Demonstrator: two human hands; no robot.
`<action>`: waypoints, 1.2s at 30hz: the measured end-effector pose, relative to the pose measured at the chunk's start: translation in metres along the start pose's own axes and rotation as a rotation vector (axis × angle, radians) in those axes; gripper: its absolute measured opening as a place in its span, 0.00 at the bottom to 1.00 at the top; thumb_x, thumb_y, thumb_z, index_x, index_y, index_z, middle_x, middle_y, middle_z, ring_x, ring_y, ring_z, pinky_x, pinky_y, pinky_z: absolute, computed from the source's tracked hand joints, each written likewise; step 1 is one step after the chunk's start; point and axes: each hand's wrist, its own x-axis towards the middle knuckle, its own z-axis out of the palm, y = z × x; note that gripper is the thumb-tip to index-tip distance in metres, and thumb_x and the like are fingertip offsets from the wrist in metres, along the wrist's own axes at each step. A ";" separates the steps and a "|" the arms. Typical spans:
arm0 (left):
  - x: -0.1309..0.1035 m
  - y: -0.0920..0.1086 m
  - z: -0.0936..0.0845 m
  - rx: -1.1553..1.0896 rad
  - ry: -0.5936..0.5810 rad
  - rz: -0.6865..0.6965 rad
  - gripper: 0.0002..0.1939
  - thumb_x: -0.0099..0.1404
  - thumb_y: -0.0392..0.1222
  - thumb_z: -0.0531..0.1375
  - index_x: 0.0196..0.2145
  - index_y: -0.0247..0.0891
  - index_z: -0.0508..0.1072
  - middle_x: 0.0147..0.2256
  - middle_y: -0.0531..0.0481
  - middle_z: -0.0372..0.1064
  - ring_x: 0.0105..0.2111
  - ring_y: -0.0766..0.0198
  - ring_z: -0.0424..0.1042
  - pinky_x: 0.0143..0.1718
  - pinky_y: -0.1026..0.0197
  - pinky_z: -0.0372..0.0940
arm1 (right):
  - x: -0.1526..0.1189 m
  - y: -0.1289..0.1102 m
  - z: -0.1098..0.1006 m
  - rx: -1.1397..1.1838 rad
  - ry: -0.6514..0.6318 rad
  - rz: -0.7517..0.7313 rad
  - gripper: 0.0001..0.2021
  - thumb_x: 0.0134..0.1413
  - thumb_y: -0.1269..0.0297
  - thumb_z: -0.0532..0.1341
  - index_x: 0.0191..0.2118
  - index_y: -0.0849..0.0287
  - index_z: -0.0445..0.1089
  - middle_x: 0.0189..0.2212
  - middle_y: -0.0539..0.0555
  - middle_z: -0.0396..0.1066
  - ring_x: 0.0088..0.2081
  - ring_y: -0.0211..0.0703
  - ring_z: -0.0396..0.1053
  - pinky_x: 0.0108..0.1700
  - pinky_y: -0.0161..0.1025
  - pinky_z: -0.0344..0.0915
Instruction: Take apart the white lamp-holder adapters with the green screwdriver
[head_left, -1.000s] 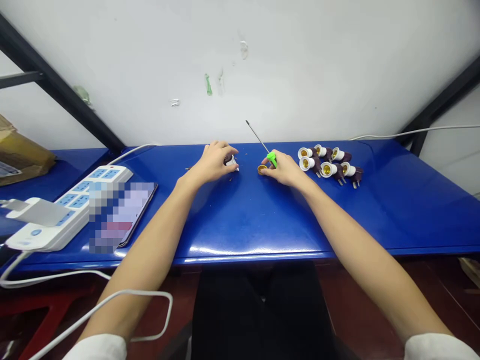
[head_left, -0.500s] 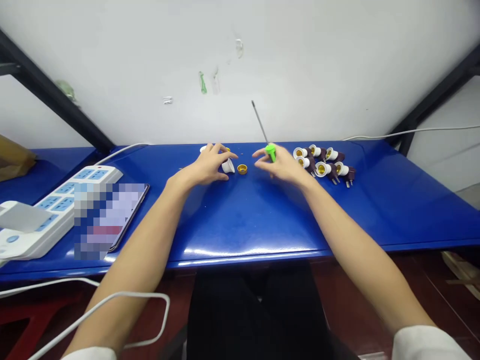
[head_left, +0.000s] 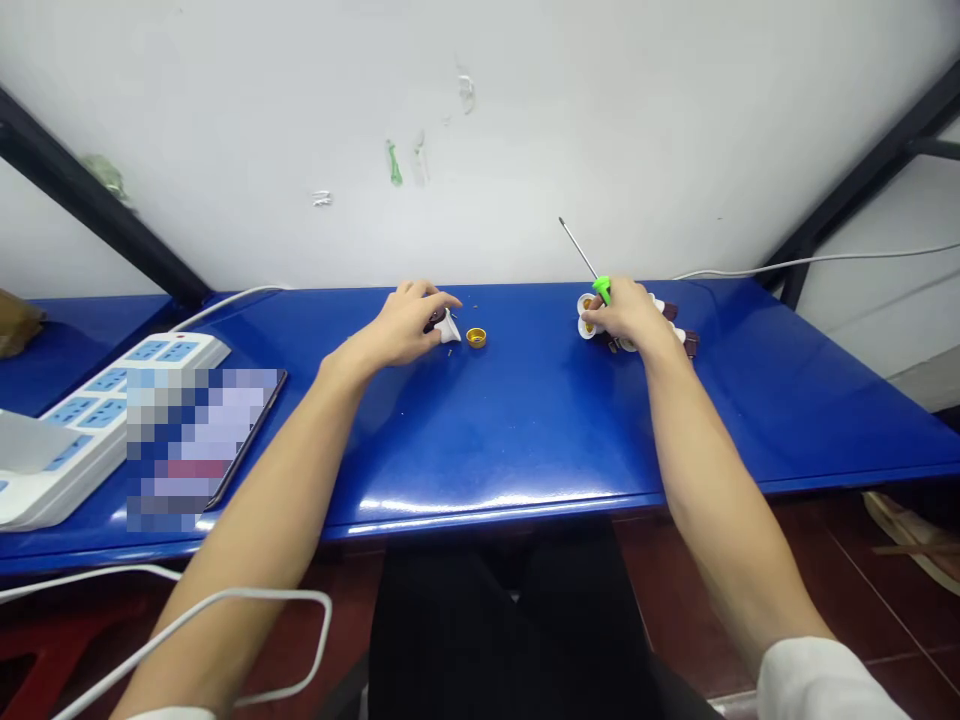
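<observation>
My left hand [head_left: 409, 322] is closed around a small socket with a dark body and a white flared rim [head_left: 448, 328], close to the back of the blue table. Just right of it lies a loose gold metal ring [head_left: 476, 338]. My right hand [head_left: 628, 315] grips a screwdriver with a green handle [head_left: 602, 288], its shaft [head_left: 579, 248] pointing up and left. That hand is over the group of white and dark plug sockets [head_left: 587, 326], hiding several of them, with its fingertips at a white rim.
A white power strip [head_left: 112, 400] and a phone [head_left: 225, 430] lie on the left of the blue table [head_left: 480, 430]. A white cable [head_left: 322, 640] loops by my left forearm. Black frame bars [head_left: 97, 200] stand at both sides; a pale wall rises behind.
My right hand has moved right with the screwdriver, from the middle of the table to the group of sockets. My left hand stays near the same place with its socket. The view has shifted slightly.
</observation>
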 end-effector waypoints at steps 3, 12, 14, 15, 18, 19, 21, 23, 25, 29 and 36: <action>0.000 0.016 0.002 -0.090 0.111 0.088 0.21 0.66 0.33 0.56 0.55 0.40 0.78 0.48 0.41 0.72 0.52 0.49 0.68 0.59 0.45 0.65 | 0.000 0.001 0.001 -0.018 0.017 -0.010 0.11 0.48 0.70 0.68 0.28 0.53 0.64 0.26 0.52 0.70 0.32 0.48 0.68 0.38 0.43 0.63; 0.001 0.051 0.026 -0.340 0.306 0.195 0.13 0.72 0.37 0.56 0.50 0.40 0.78 0.42 0.46 0.76 0.42 0.59 0.71 0.53 0.52 0.67 | -0.013 -0.015 -0.010 0.283 -0.046 -0.084 0.11 0.47 0.74 0.67 0.28 0.55 0.63 0.29 0.51 0.74 0.27 0.38 0.64 0.32 0.38 0.60; 0.000 0.059 0.029 -0.493 0.290 0.125 0.13 0.74 0.42 0.57 0.52 0.39 0.77 0.45 0.45 0.77 0.43 0.59 0.73 0.50 0.54 0.68 | -0.018 -0.023 -0.011 0.509 -0.101 -0.106 0.13 0.49 0.68 0.69 0.28 0.55 0.62 0.32 0.52 0.76 0.26 0.35 0.61 0.28 0.37 0.58; -0.001 0.063 0.029 -0.589 0.277 0.082 0.15 0.75 0.45 0.57 0.53 0.39 0.76 0.47 0.44 0.77 0.45 0.59 0.74 0.49 0.56 0.68 | -0.021 -0.027 -0.010 0.616 -0.114 -0.125 0.15 0.48 0.65 0.70 0.29 0.55 0.61 0.32 0.52 0.76 0.25 0.34 0.61 0.27 0.36 0.58; -0.001 0.075 0.031 -0.891 0.259 -0.074 0.19 0.77 0.50 0.55 0.57 0.39 0.74 0.54 0.41 0.75 0.47 0.60 0.75 0.44 0.59 0.68 | -0.028 -0.042 -0.003 0.879 -0.117 -0.194 0.24 0.42 0.56 0.76 0.29 0.53 0.56 0.34 0.51 0.76 0.27 0.34 0.62 0.25 0.35 0.59; -0.001 0.078 0.032 -0.989 0.270 -0.131 0.19 0.77 0.51 0.54 0.58 0.39 0.73 0.55 0.41 0.75 0.48 0.60 0.76 0.43 0.61 0.68 | -0.029 -0.047 0.000 0.946 -0.121 -0.211 0.28 0.40 0.53 0.77 0.29 0.52 0.55 0.35 0.51 0.76 0.27 0.34 0.62 0.25 0.35 0.59; 0.001 0.082 0.034 -1.186 0.273 -0.220 0.20 0.77 0.53 0.56 0.57 0.39 0.74 0.55 0.40 0.76 0.47 0.60 0.77 0.41 0.62 0.68 | -0.033 -0.056 0.006 1.044 -0.142 -0.236 0.33 0.36 0.49 0.78 0.31 0.51 0.51 0.36 0.50 0.76 0.27 0.34 0.62 0.25 0.35 0.59; 0.001 0.083 0.038 -1.379 0.195 -0.254 0.21 0.75 0.56 0.58 0.53 0.38 0.75 0.50 0.40 0.79 0.43 0.60 0.78 0.40 0.61 0.68 | -0.036 -0.063 0.011 1.106 -0.149 -0.254 0.37 0.34 0.44 0.78 0.32 0.50 0.49 0.36 0.49 0.76 0.28 0.35 0.63 0.25 0.36 0.59; 0.000 0.084 0.040 -1.545 0.064 -0.250 0.21 0.73 0.58 0.61 0.49 0.37 0.77 0.44 0.41 0.80 0.40 0.58 0.79 0.38 0.59 0.68 | -0.039 -0.069 0.016 1.160 -0.148 -0.256 0.39 0.32 0.40 0.78 0.33 0.50 0.48 0.36 0.48 0.75 0.28 0.35 0.62 0.25 0.36 0.60; -0.001 0.085 0.039 -1.735 0.002 -0.228 0.16 0.70 0.54 0.66 0.43 0.37 0.78 0.39 0.45 0.79 0.36 0.61 0.79 0.36 0.61 0.68 | -0.044 -0.074 0.019 1.234 -0.202 -0.274 0.38 0.32 0.42 0.80 0.32 0.51 0.50 0.35 0.47 0.73 0.27 0.33 0.61 0.24 0.35 0.60; 0.001 0.076 0.025 -1.884 0.237 -0.363 0.14 0.71 0.49 0.66 0.34 0.37 0.73 0.28 0.53 0.70 0.24 0.70 0.69 0.27 0.65 0.62 | -0.028 -0.055 0.009 0.964 -0.287 -0.152 0.21 0.49 0.49 0.75 0.33 0.56 0.67 0.30 0.50 0.72 0.28 0.36 0.67 0.26 0.35 0.62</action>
